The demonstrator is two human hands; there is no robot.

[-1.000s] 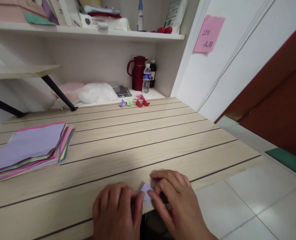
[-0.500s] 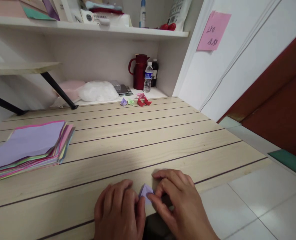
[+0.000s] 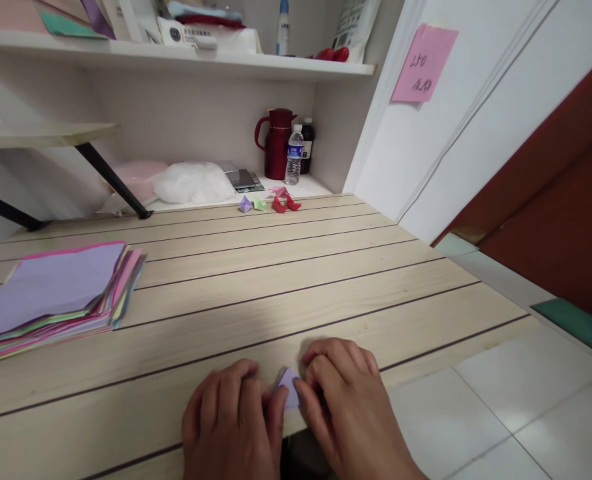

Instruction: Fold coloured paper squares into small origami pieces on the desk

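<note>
A small folded piece of purple paper (image 3: 290,389) lies at the near edge of the wooden tabletop (image 3: 256,300), its point facing away from me. My left hand (image 3: 233,413) has its thumb against the paper's left side, fingers curled on the table. From the right, my right hand (image 3: 349,400) presses its thumb on the paper's other side, with the fingers bent inward. Both hands grip the paper between them; its lower part is partly hidden by the thumbs.
A stack of coloured paper sheets (image 3: 61,287) lies at the left. Small folded paper pieces, a purple one (image 3: 245,204), a green one (image 3: 259,204) and red ones (image 3: 279,204), sit along the back edge. Behind them stand a red jug (image 3: 278,143) and a water bottle (image 3: 295,155).
My right thumb has shifted from on top of the purple paper to its right side, and the right fingers have curled in more. The view has moved slightly.
</note>
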